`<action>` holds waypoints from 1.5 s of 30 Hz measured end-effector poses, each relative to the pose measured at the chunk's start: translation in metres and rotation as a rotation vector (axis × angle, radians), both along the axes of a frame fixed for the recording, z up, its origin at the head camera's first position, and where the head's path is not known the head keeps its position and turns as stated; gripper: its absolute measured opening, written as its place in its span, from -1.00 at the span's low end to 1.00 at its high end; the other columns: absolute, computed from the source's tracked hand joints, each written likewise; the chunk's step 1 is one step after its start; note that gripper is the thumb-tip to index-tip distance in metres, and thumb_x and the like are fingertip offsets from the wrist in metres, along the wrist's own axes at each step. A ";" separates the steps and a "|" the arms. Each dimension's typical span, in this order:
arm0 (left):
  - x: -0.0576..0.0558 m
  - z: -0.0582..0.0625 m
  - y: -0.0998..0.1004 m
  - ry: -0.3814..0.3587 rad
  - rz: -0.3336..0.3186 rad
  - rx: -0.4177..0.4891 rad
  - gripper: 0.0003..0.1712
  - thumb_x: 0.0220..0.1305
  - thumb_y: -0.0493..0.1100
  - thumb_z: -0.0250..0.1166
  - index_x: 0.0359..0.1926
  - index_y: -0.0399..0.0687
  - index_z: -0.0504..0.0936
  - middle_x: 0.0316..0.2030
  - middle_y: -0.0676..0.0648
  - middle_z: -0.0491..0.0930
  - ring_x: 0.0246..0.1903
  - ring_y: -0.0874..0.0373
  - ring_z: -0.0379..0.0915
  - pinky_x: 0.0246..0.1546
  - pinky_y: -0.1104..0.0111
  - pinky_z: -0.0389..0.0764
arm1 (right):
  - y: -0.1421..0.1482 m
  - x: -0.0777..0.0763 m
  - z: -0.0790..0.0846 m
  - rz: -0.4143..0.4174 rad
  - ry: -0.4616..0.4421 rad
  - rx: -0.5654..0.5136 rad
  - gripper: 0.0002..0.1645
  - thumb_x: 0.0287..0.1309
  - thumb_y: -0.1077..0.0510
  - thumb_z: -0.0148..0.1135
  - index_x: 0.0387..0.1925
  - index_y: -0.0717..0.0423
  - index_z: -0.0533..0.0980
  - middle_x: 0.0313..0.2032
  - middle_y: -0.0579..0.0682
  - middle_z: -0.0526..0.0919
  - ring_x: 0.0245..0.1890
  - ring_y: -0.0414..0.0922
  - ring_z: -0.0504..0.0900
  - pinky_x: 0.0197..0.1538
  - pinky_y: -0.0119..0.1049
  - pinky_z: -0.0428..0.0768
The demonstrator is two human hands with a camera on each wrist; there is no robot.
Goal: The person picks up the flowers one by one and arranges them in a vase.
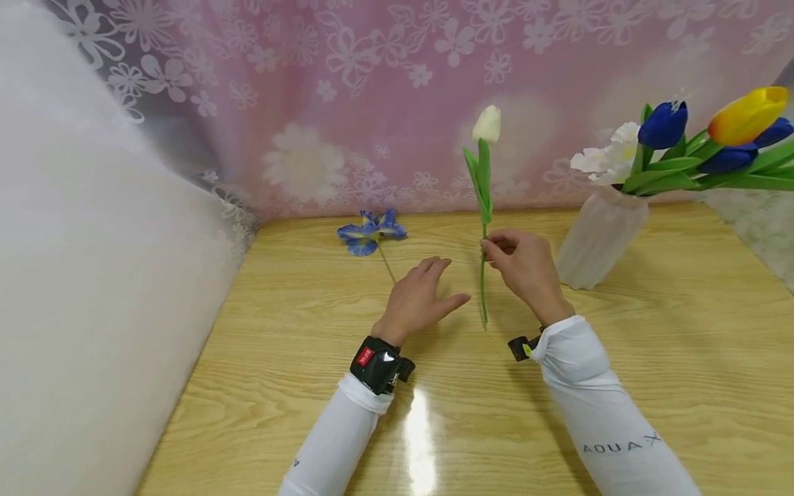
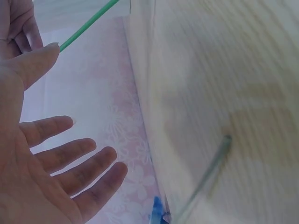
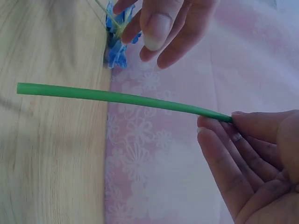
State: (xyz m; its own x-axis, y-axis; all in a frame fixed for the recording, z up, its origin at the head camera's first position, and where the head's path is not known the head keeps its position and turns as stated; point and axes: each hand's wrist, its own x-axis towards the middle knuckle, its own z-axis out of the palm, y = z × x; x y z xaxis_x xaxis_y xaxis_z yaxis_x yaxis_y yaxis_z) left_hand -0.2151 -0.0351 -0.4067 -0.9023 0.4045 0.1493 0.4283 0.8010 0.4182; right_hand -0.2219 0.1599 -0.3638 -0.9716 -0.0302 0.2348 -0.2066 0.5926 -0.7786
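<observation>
A white tulip (image 1: 486, 125) with green leaves stands upright in the air, its stem (image 3: 126, 98) pinched between thumb and fingers of my right hand (image 1: 524, 267). Below that grip the stem's lower end hangs free. To its left, my left hand (image 1: 417, 301) is spread with fingers apart and holds nothing; in the left wrist view the left palm (image 2: 42, 172) shows bare. A blue iris-like flower (image 1: 372, 233) lies on the table beyond the left hand, its thin stem (image 2: 205, 175) running back toward that hand.
At the right, a pale ribbed vase (image 1: 600, 238) leans and holds blue tulips (image 1: 664, 126), a yellow-orange tulip (image 1: 747, 116) and white flowers (image 1: 611, 155). The wooden table (image 1: 279, 413) meets a pink floral curtain (image 1: 384, 103) behind and a white sheet (image 1: 105, 275) at left.
</observation>
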 end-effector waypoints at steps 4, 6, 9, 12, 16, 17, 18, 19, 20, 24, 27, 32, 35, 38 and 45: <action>-0.002 0.002 0.007 0.009 -0.014 -0.003 -0.16 0.23 0.35 0.16 0.37 -0.02 0.31 0.31 -0.11 0.29 0.20 -0.02 0.32 0.03 0.13 0.48 | 0.009 -0.001 0.001 -0.033 0.033 -0.007 -0.65 0.31 0.02 0.17 -0.08 0.22 0.61 -0.28 0.10 0.70 -0.32 0.00 0.69 -0.28 -0.24 0.64; -0.003 0.004 0.009 0.007 -0.018 -0.003 -0.16 0.23 0.35 0.16 0.37 -0.02 0.30 0.32 -0.11 0.28 0.21 -0.02 0.31 0.04 0.13 0.47 | 0.014 -0.003 0.002 -0.046 0.049 -0.022 -0.65 0.31 0.04 0.18 -0.07 0.23 0.61 -0.26 0.11 0.69 -0.30 0.01 0.69 -0.29 -0.30 0.63; -0.004 0.006 0.014 0.011 -0.026 -0.009 -0.16 0.24 0.35 0.16 0.38 -0.01 0.29 0.33 -0.11 0.27 0.21 -0.02 0.31 0.04 0.12 0.47 | 0.022 -0.006 0.005 -0.059 0.071 -0.045 -0.64 0.31 0.05 0.18 -0.06 0.26 0.60 -0.23 0.14 0.69 -0.27 0.04 0.68 -0.28 -0.38 0.62; -0.006 0.010 0.018 0.036 -0.046 -0.015 -0.16 0.24 0.35 0.16 0.38 -0.02 0.29 0.33 -0.13 0.27 0.21 -0.03 0.31 0.04 0.13 0.47 | 0.029 -0.007 0.012 -0.079 0.106 -0.037 -0.63 0.32 0.06 0.16 -0.05 0.27 0.60 -0.22 0.16 0.68 -0.25 0.04 0.67 -0.28 -0.44 0.60; -0.008 0.015 0.025 0.086 -0.071 -0.018 -0.16 0.23 0.35 0.16 0.36 -0.03 0.31 0.32 -0.14 0.28 0.20 -0.03 0.33 0.03 0.15 0.48 | 0.038 -0.010 0.025 -0.123 0.232 0.017 -0.67 0.31 0.10 0.18 -0.09 0.29 0.62 -0.28 0.17 0.69 -0.33 0.03 0.67 -0.33 -0.59 0.50; -0.008 0.017 0.026 0.091 -0.075 -0.017 -0.16 0.23 0.35 0.16 0.36 -0.03 0.32 0.31 -0.14 0.29 0.19 -0.03 0.34 0.02 0.15 0.49 | 0.040 -0.011 0.028 -0.143 0.266 0.042 -0.68 0.30 0.11 0.19 -0.11 0.28 0.64 -0.30 0.17 0.70 -0.35 0.02 0.68 -0.36 -0.64 0.46; -0.009 0.018 0.027 0.094 -0.079 -0.016 -0.17 0.23 0.35 0.17 0.36 -0.03 0.32 0.32 -0.14 0.28 0.19 -0.03 0.34 0.01 0.15 0.49 | 0.042 -0.012 0.032 -0.158 0.311 0.070 -0.69 0.29 0.11 0.20 -0.12 0.28 0.65 -0.32 0.16 0.70 -0.36 0.02 0.68 -0.36 -0.67 0.42; -0.009 0.020 0.028 0.096 -0.081 -0.016 -0.17 0.23 0.34 0.17 0.36 -0.03 0.32 0.32 -0.14 0.28 0.18 -0.03 0.35 0.00 0.16 0.50 | 0.044 -0.013 0.036 -0.173 0.345 0.088 -0.70 0.28 0.12 0.22 -0.13 0.28 0.66 -0.31 0.16 0.71 -0.36 0.02 0.68 -0.35 -0.70 0.39; -0.009 0.020 0.029 0.096 -0.083 -0.019 -0.18 0.23 0.34 0.17 0.36 -0.03 0.32 0.32 -0.13 0.28 0.18 -0.03 0.35 0.00 0.16 0.50 | 0.046 -0.013 0.040 -0.186 0.363 0.104 -0.70 0.28 0.12 0.22 -0.13 0.26 0.66 -0.31 0.16 0.71 -0.36 0.02 0.68 -0.35 -0.71 0.35; -0.009 0.023 0.032 0.083 -0.086 -0.023 -0.18 0.23 0.32 0.18 0.36 -0.03 0.31 0.33 -0.13 0.27 0.18 -0.04 0.34 0.00 0.15 0.50 | 0.056 -0.014 0.059 -0.248 0.410 0.139 -0.69 0.28 0.08 0.22 -0.09 0.21 0.67 -0.26 0.13 0.71 -0.32 -0.02 0.68 -0.33 -0.69 0.33; -0.009 0.023 0.033 0.075 -0.092 -0.027 -0.17 0.24 0.33 0.17 0.37 -0.03 0.30 0.33 -0.13 0.26 0.19 -0.04 0.34 0.00 0.15 0.50 | 0.063 -0.013 0.074 -0.304 0.399 0.146 -0.65 0.30 0.02 0.19 -0.05 0.17 0.66 -0.22 0.09 0.72 -0.34 -0.22 0.65 -0.31 -0.67 0.38; -0.008 0.024 0.034 0.079 -0.093 -0.043 -0.17 0.23 0.34 0.17 0.37 -0.02 0.30 0.33 -0.12 0.26 0.19 -0.04 0.34 0.00 0.16 0.50 | 0.069 -0.012 0.091 -0.342 0.435 0.170 -0.63 0.30 -0.02 0.17 -0.06 0.14 0.67 -0.21 0.03 0.72 -0.45 -0.58 0.44 -0.31 -0.71 0.41; -0.007 0.026 0.034 0.090 -0.106 -0.037 -0.17 0.23 0.34 0.18 0.37 -0.02 0.31 0.33 -0.12 0.27 0.18 -0.03 0.35 0.00 0.16 0.50 | 0.070 -0.010 0.098 -0.342 0.454 0.158 -0.63 0.30 -0.03 0.17 -0.07 0.13 0.67 -0.21 0.03 0.72 -0.46 -0.61 0.42 -0.37 -0.74 0.39; -0.006 0.029 0.035 0.104 -0.118 -0.029 -0.17 0.22 0.34 0.18 0.36 -0.02 0.32 0.32 -0.12 0.27 0.16 -0.03 0.36 -0.01 0.17 0.50 | 0.071 -0.006 0.105 -0.353 0.476 0.132 -0.63 0.29 -0.03 0.17 -0.08 0.13 0.67 -0.21 0.03 0.72 -0.44 -0.61 0.45 -0.40 -0.75 0.38; -0.005 0.029 0.035 0.106 -0.114 -0.027 -0.19 0.23 0.33 0.18 0.35 -0.02 0.33 0.32 -0.12 0.28 0.15 -0.03 0.37 -0.02 0.17 0.50 | 0.070 0.001 0.125 -0.371 0.598 0.119 -0.62 0.28 -0.04 0.18 -0.12 0.15 0.69 -0.20 0.04 0.72 -0.40 -0.67 0.48 -0.44 -0.76 0.36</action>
State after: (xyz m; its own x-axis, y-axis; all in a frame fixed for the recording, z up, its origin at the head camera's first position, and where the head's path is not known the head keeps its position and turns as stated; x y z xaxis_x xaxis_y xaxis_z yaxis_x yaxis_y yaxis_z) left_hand -0.2200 -0.0002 -0.3775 -0.8302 0.5085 0.2284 0.5575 0.7553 0.3446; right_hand -0.2213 0.2302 -0.2391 -0.6283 0.2194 0.7464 -0.3462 0.7803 -0.5208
